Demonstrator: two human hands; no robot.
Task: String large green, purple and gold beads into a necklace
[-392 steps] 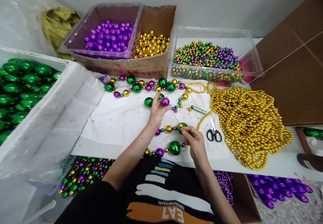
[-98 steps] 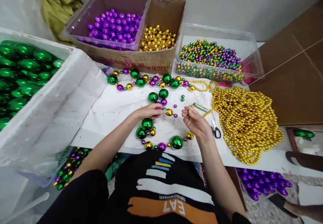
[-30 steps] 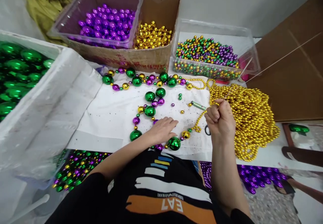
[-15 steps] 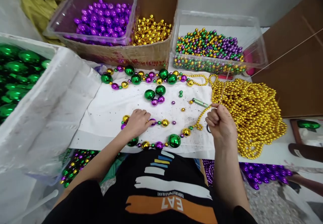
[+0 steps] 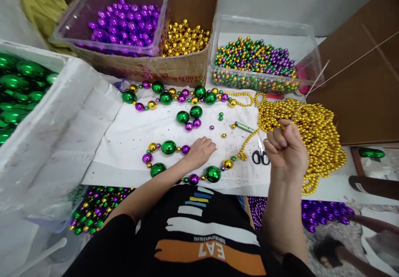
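My left hand (image 5: 201, 154) is closed low over the white cloth, at the end of a curved strand of green, gold and purple beads (image 5: 168, 147). Its fingers cover the beads at that end. Raised at the right is my right hand (image 5: 288, 148), closed in a pinch on a thin pale string (image 5: 311, 87) that stretches up and right. Black-handled scissors (image 5: 260, 154) lie just left of the right hand. Loose green and purple beads (image 5: 189, 119) rest on the cloth above the left hand, with a green tube-like piece (image 5: 244, 127) farther right.
A finished-looking bead strand (image 5: 166, 98) lies across the back of the cloth. Gold bead chains (image 5: 311, 131) are heaped at the right. Behind stand a cardboard box (image 5: 177, 69) and a clear bin of mixed beads (image 5: 227, 75). A white-lined box (image 5: 81, 98) flanks the left.
My left hand has slid right along the strand, uncovering a large green bead and hiding the end beads. My right hand has shifted right with the string, exposing the scissors.
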